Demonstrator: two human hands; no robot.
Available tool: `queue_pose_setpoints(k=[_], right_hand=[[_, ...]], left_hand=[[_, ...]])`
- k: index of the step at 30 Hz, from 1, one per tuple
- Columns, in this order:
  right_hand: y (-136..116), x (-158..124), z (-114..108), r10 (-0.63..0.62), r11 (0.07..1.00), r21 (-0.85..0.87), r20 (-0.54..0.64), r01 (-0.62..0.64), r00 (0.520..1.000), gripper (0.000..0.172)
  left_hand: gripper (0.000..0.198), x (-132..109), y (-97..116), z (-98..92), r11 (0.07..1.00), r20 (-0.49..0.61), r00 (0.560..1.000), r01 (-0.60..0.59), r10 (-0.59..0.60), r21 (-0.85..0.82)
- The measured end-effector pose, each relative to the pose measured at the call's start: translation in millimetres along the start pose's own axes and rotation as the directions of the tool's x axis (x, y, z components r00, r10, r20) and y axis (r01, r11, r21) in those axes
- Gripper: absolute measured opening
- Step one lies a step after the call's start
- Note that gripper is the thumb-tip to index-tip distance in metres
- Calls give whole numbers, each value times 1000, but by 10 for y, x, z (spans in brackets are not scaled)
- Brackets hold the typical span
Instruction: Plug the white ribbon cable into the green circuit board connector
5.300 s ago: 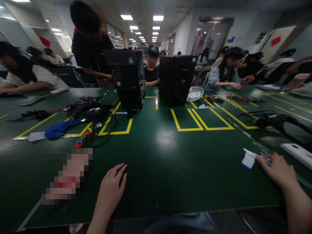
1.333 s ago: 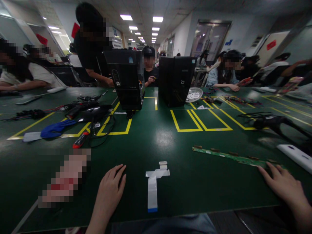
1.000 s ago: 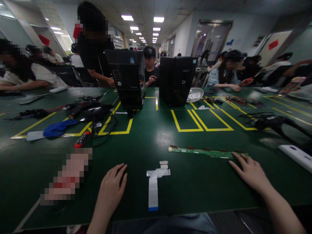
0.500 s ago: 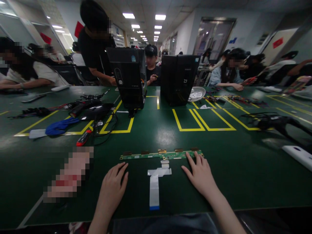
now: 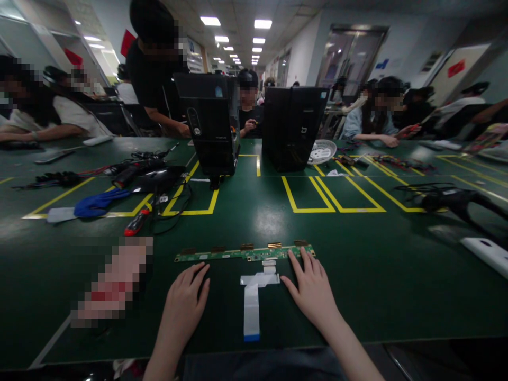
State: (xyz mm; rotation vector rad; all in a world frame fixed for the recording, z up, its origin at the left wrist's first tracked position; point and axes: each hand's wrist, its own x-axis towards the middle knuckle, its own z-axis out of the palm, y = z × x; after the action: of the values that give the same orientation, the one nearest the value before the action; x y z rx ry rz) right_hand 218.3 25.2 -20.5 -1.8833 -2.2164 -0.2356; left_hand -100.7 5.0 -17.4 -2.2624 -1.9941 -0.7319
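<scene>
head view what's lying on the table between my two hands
In the head view, a white flat cable lies between the left hand and the right hand, its far end by the green circuit strip.

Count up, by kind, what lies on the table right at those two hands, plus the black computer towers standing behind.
Long green circuit board: 1
White flat ribbon cable: 1
Black computer towers: 2
Total: 4
</scene>
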Motion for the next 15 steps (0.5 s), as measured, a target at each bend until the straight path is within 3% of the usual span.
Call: queue_pose_setpoints(k=[15], right_hand=[[31,-51,-49,-22,1000,15,-19,22,1000,60]], left_hand=[[40,5,2,-7,1000,-9,1000,-15,15,21]])
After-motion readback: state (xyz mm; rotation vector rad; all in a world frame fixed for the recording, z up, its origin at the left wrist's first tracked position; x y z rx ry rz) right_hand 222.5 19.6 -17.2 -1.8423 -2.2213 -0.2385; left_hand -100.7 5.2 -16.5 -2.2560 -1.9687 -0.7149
